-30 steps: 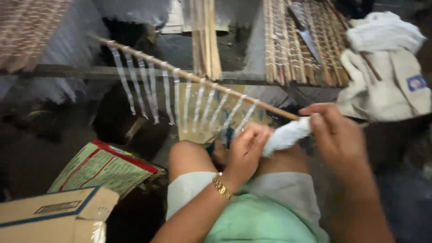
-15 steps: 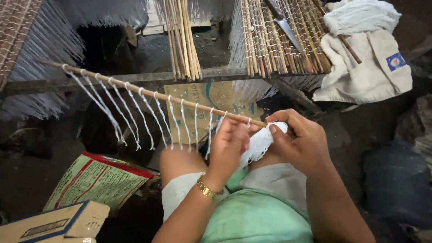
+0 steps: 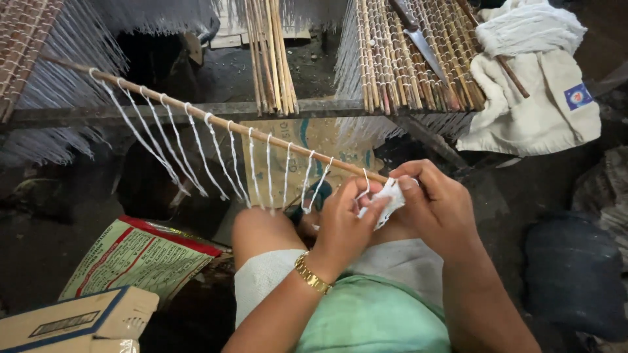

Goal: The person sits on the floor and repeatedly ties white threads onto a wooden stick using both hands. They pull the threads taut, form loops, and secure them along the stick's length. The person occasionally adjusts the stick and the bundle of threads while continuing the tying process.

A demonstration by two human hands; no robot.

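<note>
- Head view: a long thin bamboo stick (image 3: 216, 121) is seen running from the upper left down to the two hands, and it is taken here as the landmark.
- A row of white string loops (image 3: 196, 157) is hung from the stick, spaced along its length and dangling below it.
- The left hand (image 3: 345, 222) is held at the lower right end of the stick, fingers curled together, a strand of white string pinched at the fingertips; a gold bracelet (image 3: 311, 274) is worn on its wrist.
- The right hand (image 3: 437, 208) is placed just right of the stick's end, and its thumb and fingers are clamped on a small white bundle of string (image 3: 387, 200).
- The bundle is found touching both hands, right at the stick's lower end.
- Below the stick, the person's bare knee and a green garment (image 3: 373, 317) are seen.
- Well below the stick's left part, a printed paper sack (image 3: 134, 258) and a cardboard box (image 3: 72, 320) are laid on the dark floor.
- Above the stick's right end, a woven mat of bamboo slats (image 3: 399, 59) is stretched on a frame, with a knife (image 3: 422, 40) laid on it.
- Further right of the mat, a cream cloth (image 3: 536, 104) with a white skein (image 3: 530, 29) on top is seen.
- Above the stick's middle, a bunch of loose bamboo sticks (image 3: 268, 52) is propped.
</note>
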